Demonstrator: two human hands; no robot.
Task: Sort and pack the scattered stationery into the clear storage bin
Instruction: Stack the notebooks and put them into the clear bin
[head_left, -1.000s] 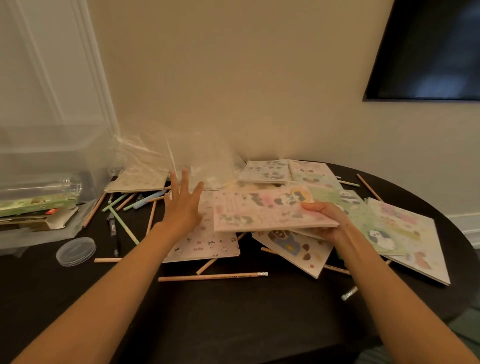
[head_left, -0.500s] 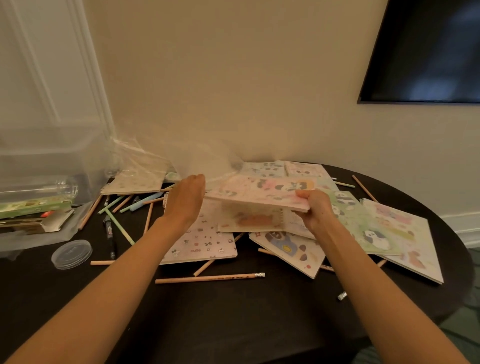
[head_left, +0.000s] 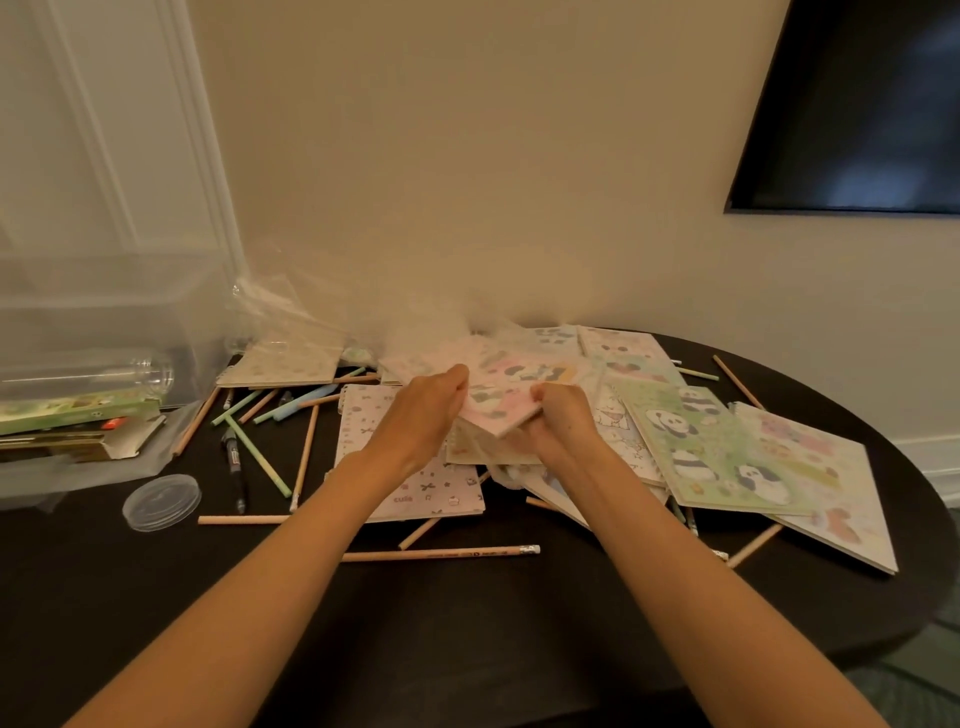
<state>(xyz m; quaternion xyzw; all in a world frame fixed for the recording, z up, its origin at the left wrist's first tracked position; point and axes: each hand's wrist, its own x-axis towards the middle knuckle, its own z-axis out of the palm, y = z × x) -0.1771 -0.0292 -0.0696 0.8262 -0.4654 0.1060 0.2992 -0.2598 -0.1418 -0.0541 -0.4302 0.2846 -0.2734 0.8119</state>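
A pink panda notebook (head_left: 511, 387) is lifted and tilted above the pile at the table's middle. My left hand (head_left: 426, 415) grips its left edge and my right hand (head_left: 558, 415) grips its near right corner. Under it lie more notebooks: a white patterned one (head_left: 415, 493), a green panda one (head_left: 711, 457) and a pale one (head_left: 831, 493) at the right. Pencils (head_left: 441, 555) and pastel pens (head_left: 260, 452) are scattered on the dark table. The clear storage bin (head_left: 93, 312) stands at the far left with boxes inside.
A crumpled clear plastic bag (head_left: 311, 317) sits behind the pile against the wall. A round clear lid (head_left: 161, 501) lies near the bin. A black marker (head_left: 235, 467) lies among the pens. A dark screen (head_left: 857, 104) hangs on the wall at the upper right.
My left hand moved right and took hold of the pink notebook's left edge. Both hands drew closer together and the notebook tilted up from flat.
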